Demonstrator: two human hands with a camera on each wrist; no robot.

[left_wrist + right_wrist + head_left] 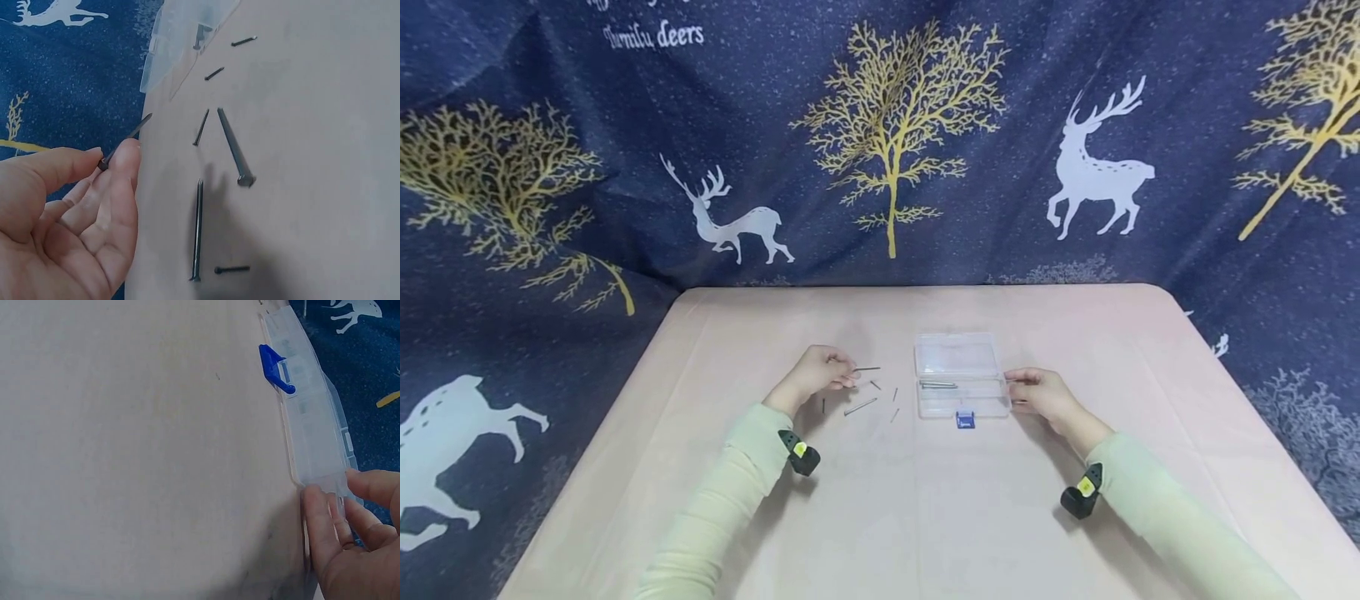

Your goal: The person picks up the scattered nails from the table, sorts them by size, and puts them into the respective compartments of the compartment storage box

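My left hand (pixel 822 371) pinches a dark nail (pixel 128 139) between thumb and forefinger, its point sticking out past the fingertips. Below and beside that hand, several loose nails of different lengths lie on the table, among them a long thick nail (pixel 234 147), another long nail (pixel 197 231) and a short one (pixel 232 269). To their right stands a clear plastic box (pixel 964 408) with its lid (pixel 957 356) folded back and a blue latch (pixel 966 419) in front. A few long nails (pixel 938 385) lie inside its left part. My right hand (pixel 1045 395) grips the box's right end with thumb and fingers.
A pale pink cloth (pixel 917 517) covers the table. Behind it hangs a dark blue curtain (pixel 730 108) printed with deer and trees. Small nails (pixel 895 414) lie between the left hand and the box.
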